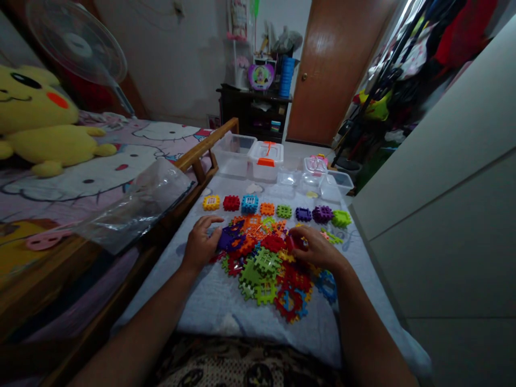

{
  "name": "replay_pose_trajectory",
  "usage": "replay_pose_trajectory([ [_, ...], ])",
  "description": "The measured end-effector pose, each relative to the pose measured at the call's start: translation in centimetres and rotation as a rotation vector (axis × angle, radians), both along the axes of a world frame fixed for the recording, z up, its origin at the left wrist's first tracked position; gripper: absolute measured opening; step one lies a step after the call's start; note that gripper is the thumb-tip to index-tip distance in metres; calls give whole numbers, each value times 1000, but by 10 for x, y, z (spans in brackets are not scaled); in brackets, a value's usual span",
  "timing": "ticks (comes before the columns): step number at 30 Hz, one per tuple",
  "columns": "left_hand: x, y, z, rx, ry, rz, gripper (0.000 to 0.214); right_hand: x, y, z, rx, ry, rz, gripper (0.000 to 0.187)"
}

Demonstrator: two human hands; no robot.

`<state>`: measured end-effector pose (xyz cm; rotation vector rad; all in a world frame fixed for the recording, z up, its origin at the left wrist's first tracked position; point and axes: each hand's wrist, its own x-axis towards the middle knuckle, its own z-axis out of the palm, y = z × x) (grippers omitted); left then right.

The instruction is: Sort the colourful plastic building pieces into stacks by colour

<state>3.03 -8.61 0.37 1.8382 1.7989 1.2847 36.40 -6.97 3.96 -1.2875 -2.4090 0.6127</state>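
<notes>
Over the heap of plastic blocks (262, 279), my right hand (318, 248) pinches a red block (297, 243), while my left hand (200, 243) sits open, fingers loosely spread, just beside a purple block (230, 238).

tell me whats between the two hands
In the head view, a heap of interlocking plastic blocks in red, orange, green and purple lies between the left hand and the right hand.

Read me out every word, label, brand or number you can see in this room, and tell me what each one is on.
None can be read. The round purple item on the dark cabinet shows a picture, but any print on it is too small to read. The printed sheet high on the white shelf is too blurred to read.
</notes>
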Motion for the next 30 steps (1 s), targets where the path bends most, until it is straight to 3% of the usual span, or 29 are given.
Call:
replay_pose_trajectory([
  [3,15,-7,21,14,70,-173,23,3,1,-11,54,82,-48,39],
  [8,46,-11,53,-130,173,-556,24,2,4,-16,105,155,-121,39],
  [11,61,-5,59,-169,258,-705,28,0,5,-14,133,206,-137,33],
  [15,75,5,58,-202,355,-799,30,1,5,-13,140,232,-168,27],
  [20,79,14,54,-270,397,-835,10,1,4,-14,133,226,-173,23],
  [24,74,18,55,-287,275,-824,5,0,4,-14,140,238,-171,22],
  [30,69,32,60,-326,12,-582,17,0,4,-16,136,220,-169,22],
])
